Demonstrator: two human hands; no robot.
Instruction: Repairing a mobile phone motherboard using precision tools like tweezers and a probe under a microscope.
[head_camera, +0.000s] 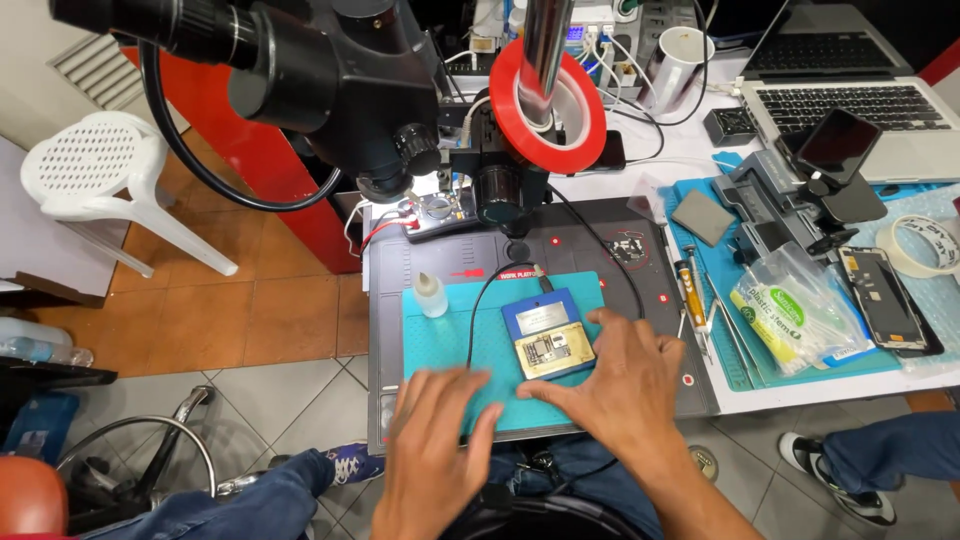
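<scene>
The teal work mat (440, 340) looks like soft matt rubber, lying on a darker grey mat (590, 250) of the same dull finish. The blue heating platform (545, 333) has a smooth plastic body with a brassy metal plate on top. The small dropper bottle (431, 296) is translucent plastic. The microscope (340, 70) shows black matt casing, its post (545, 40) polished chrome. The red tape roll (548, 105) is glossy. The floor tiles (270, 330) look smooth and slightly shiny.

we are looking at a phone repair workshop: a stereo microscope (330, 90) fills the upper centre, over a teal work mat (450, 340), with a screwdriver (690, 295), bare phone screens (885, 300) and a laptop (870, 90) at right.
</scene>
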